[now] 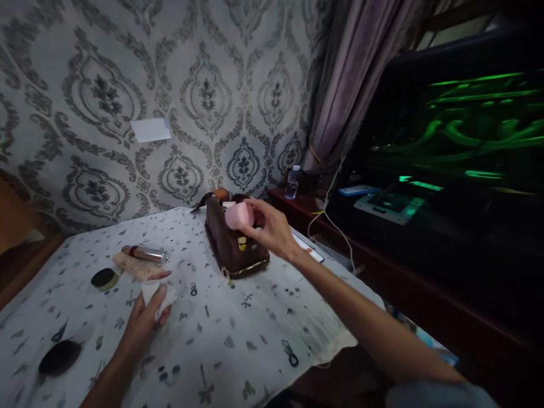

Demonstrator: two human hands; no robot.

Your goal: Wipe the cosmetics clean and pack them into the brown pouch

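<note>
My right hand [272, 225] pinches a small pink container [238, 216], perhaps a jar, over the open top of a dark brown handbag [232, 249]. Whether the container touches the bag, I cannot tell. The bag stands on a white patterned cloth [238, 340], its gold zipper hanging partly open. Lower left, my left hand [148, 311] is closed on a crumpled white tissue [160, 296]. Just beyond it lie a beige tube or pouch [134, 266] and a silver cylinder with a dark red band [144, 254]. A round dark-lidded tin [104, 279] sits to their left.
A black oval object [60, 358] lies near the front left. Behind the bag's right side are a clear bottle [292, 182] and a white cable [335, 224]. A phone-like flat object [308, 248] rests beside the bag. At right stands a dark glossy screen or panel [467, 124] with green reflections.
</note>
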